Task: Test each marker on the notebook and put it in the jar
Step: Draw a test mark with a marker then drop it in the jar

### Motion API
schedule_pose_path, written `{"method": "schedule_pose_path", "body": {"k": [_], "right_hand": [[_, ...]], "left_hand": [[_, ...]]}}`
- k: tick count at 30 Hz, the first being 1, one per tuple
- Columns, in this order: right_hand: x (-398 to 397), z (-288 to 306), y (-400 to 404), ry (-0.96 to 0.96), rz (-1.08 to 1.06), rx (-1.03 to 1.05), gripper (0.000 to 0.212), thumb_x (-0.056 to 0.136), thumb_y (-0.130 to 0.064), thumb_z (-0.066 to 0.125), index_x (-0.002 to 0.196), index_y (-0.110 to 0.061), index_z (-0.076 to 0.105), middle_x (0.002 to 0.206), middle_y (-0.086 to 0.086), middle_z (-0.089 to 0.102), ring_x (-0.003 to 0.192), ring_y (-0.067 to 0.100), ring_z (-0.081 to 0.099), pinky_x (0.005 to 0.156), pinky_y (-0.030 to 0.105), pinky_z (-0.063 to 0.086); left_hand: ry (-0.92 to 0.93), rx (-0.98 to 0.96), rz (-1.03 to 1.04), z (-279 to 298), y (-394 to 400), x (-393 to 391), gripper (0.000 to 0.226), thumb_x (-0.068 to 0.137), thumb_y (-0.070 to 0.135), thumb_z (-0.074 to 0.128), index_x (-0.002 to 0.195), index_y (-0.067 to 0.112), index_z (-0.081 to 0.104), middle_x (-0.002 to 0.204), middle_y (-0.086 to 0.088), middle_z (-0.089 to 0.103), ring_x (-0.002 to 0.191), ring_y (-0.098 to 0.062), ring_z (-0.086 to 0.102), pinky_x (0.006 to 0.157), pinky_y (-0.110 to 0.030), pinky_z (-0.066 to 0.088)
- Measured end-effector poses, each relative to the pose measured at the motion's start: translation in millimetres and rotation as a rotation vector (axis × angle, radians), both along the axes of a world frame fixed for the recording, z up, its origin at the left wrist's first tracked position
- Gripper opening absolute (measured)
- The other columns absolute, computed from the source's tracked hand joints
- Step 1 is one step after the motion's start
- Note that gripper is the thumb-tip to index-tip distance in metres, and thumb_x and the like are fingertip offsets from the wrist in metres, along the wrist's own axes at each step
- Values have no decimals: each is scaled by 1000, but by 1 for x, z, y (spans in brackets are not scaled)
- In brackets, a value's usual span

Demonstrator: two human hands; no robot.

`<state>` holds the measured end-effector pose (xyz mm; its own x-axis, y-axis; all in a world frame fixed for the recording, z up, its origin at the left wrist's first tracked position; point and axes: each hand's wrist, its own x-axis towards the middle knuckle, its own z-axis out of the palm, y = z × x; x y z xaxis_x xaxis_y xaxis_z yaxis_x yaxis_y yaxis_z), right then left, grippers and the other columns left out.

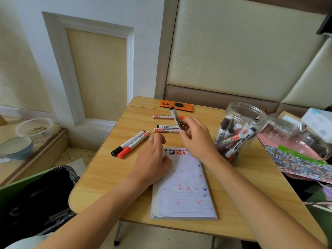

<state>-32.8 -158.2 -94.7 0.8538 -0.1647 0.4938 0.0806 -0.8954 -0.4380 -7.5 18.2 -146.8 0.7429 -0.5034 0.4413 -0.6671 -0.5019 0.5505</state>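
Wooden table [107, 169] before white panelled wall [100, 11] and cream padded headboard [242, 51].

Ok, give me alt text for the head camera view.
The right hand holds a black marker above a notebook on a wooden table, the left hand resting on the page; a jar of markers stands right.

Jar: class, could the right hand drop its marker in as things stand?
Probably yes: the jar stands open-topped just right of the right hand, which holds a marker; nothing lies between.
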Motion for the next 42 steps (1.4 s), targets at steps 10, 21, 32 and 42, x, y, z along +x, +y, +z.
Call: {"method": "schedule_pose_path", "body": {"k": [10, 21, 32, 42], "right_hand": [[-48, 2, 21, 49, 110, 1119, 11, 99, -20, 67, 95, -10, 69, 82, 4, 67, 75, 22, 66, 69, 33, 57], [-62, -9, -10, 281, 132, 43, 9, 103, -35, 56, 103, -28, 63, 97, -15, 65, 89, 4, 63, 81, 33, 55], [-62, -40, 20, 57, 104, -368, 34, 104, -48, 27, 108, -25, 51, 93, -5, 65, 78, 30, 60, 57, 35, 33], [-63, -33, 23, 33, 136, -363, 39, 106, -54, 25, 105, -25, 52, 79, -4, 67, 67, 29, 60, 52, 34, 31]], "left_hand": [[-117, 112, -66, -4, 1, 2, 17, 103, 29, 46, 97, 14, 51, 93, 0, 49, 86, -21, 47, 65, -32, 25], [-63, 47, -84, 2, 4, 0, 34, 95, 39, 24, 99, 18, 51, 90, 5, 46, 83, -13, 43, 74, -34, 36], [-79, 2, -181, 1, 3, 0, 38, 99, 43, 29, 83, 16, 51, 80, 2, 48, 79, -18, 44, 66, -37, 37], [-173, -45, -162, 2, 5, 0, 29, 101, 31, 36, 79, 16, 48, 77, 5, 47, 74, -16, 43, 60, -40, 39]]}}
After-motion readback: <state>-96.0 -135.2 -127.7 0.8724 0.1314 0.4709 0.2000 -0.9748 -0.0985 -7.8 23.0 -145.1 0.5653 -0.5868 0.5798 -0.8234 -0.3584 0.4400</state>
